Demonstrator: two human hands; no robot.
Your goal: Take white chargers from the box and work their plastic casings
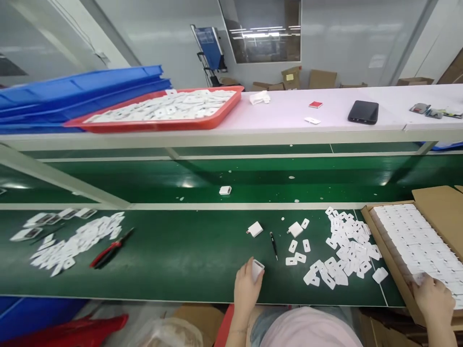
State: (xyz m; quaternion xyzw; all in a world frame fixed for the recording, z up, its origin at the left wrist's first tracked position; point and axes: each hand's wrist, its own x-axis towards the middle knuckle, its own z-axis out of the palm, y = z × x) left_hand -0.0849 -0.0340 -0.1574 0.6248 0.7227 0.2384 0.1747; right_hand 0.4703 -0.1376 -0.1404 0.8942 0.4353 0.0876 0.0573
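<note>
White charger (257, 269) stands upright in the closed left hand (246, 289) near the counter (181, 260) front edge; right hand (432, 299) grips cardboard box (398, 277).

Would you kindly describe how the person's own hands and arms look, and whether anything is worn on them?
Both are bare: the left hand and right hand wear no gloves, rings or watch that show. The forearms are uncovered as far as the picture shows, with no sleeves in view.

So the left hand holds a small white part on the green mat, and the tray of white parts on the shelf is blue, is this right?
Not quite: the head view shows the tray of white parts is red, not blue. The left hand does hold a small white part on the green mat.
</note>
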